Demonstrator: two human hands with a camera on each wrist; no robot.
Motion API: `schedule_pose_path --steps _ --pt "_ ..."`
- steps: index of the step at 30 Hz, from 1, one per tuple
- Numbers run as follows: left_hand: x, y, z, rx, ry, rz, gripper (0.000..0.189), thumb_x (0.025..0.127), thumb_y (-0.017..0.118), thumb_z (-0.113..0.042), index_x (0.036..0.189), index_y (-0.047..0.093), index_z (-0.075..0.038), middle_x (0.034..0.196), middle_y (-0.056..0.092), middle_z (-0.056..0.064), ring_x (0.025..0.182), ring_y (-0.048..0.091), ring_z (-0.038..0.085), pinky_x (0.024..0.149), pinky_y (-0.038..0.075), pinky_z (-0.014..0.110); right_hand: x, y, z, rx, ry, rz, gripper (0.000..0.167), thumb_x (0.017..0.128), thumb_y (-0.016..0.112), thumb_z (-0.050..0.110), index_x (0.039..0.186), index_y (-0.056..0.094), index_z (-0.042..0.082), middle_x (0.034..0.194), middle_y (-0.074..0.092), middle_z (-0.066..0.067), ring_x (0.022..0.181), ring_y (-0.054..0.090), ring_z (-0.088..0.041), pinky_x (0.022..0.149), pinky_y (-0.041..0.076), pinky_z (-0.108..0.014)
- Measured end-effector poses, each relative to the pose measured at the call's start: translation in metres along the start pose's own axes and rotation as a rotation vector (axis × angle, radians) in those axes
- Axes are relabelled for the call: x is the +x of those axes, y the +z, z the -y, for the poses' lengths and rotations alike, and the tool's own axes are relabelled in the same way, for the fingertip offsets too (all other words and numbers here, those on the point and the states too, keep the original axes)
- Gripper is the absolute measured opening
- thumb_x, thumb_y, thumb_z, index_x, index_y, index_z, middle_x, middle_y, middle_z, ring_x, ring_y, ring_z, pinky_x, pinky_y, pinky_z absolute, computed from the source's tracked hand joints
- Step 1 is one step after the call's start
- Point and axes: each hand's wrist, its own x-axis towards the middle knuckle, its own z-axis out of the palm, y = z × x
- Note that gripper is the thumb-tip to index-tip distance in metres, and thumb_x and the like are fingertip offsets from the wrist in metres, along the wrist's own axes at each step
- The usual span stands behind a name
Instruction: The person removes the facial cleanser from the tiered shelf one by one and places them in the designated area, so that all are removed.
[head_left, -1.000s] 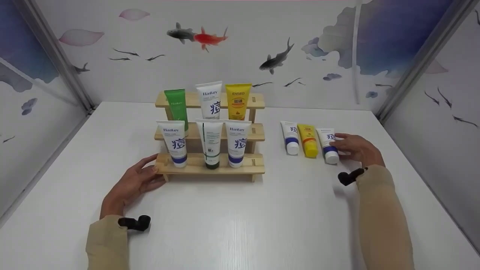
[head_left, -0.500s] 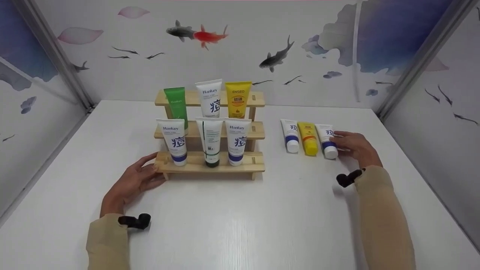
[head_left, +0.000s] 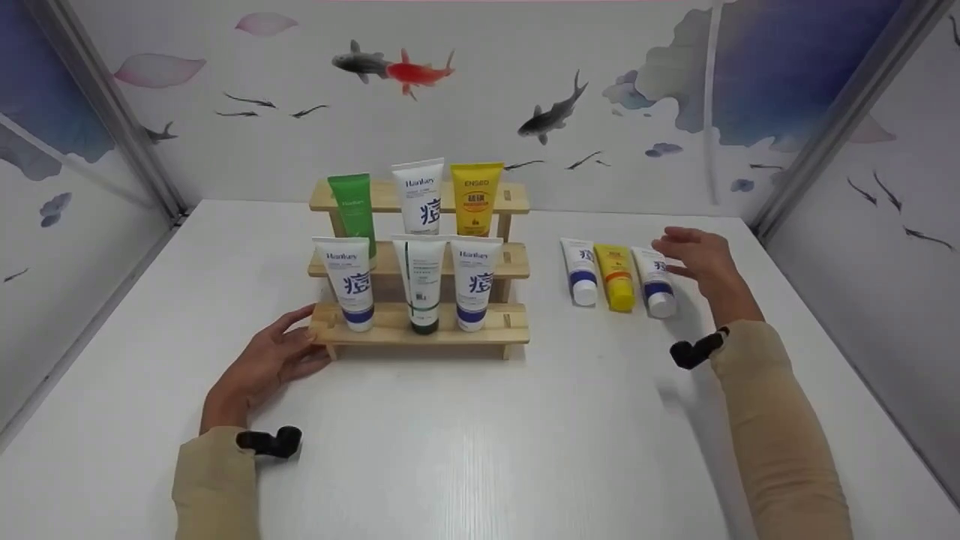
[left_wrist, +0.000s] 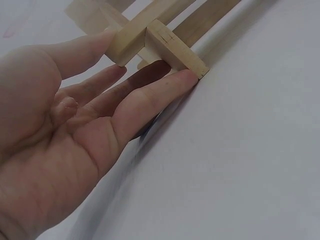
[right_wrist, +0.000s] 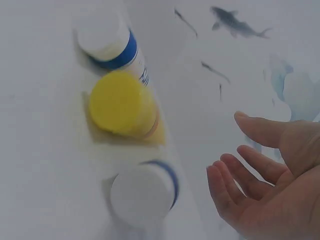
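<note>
My left hand [head_left: 262, 367] holds the lower left corner of a three-step wooden display rack [head_left: 442, 340]. In the left wrist view the thumb [left_wrist: 82, 52] lies against the end of the bottom shelf [left_wrist: 131, 42], and a fingertip touches the rack's leg [left_wrist: 177, 50]. My right hand [head_left: 701, 259] is raised with fingers spread and nothing in them, just beyond a white squeeze tube [head_left: 655, 281] with a blue band. Left of that tube lie a yellow tube [head_left: 618, 277] and another white tube [head_left: 580, 270], all with caps toward me.
On the rack stand a green tube [head_left: 354, 210], a white tube [head_left: 418, 195] and a yellow tube [head_left: 477, 199] behind. Along the bottom shelf are two white-and-blue tubes and a white tube with a dark green cap [head_left: 424, 327]. A printed wall [head_left: 480, 142] closes off the back.
My right hand has let go of the rightmost white tube and lifted up and away from it. That tube first shifted slightly away from me. My left hand stays on the rack.
</note>
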Motion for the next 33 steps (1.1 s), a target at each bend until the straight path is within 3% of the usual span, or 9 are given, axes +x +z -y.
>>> schedule_pose_path --steps 6,20,33 --pt "0.001 0.000 0.000 -0.012 -0.011 -0.013 0.069 0.106 0.052 -0.025 0.162 0.013 -0.020 0.162 0.029 0.022 0.123 0.060 0.013 0.105 0.054 0.031 -0.021 0.014 0.034 0.021 -0.170 0.037 0.063 0.097 0.065 0.036 0.153 0.041 0.021 0.158 0.043 -0.007 0.141 0.047 -0.023 0.117 0.044 -0.037" --pt "0.002 -0.002 0.001 -0.012 -0.007 -0.004 0.066 0.107 0.049 -0.024 0.162 0.013 -0.021 0.162 0.029 0.022 0.129 0.058 0.018 0.107 0.052 0.033 -0.065 0.063 0.090 0.037 -0.462 0.157 0.062 0.092 0.068 0.044 0.148 0.048 0.026 0.149 0.054 0.000 0.131 0.058 -0.019 0.108 0.051 -0.026" --pt "0.000 0.000 0.001 0.015 0.004 0.007 0.067 0.107 0.049 -0.025 0.163 0.011 -0.020 0.162 0.028 0.024 0.129 0.058 0.020 0.106 0.053 0.031 -0.083 0.113 0.110 0.034 -0.537 0.318 0.061 0.095 0.069 0.036 0.149 0.046 0.021 0.148 0.055 -0.006 0.131 0.058 -0.023 0.109 0.052 -0.038"
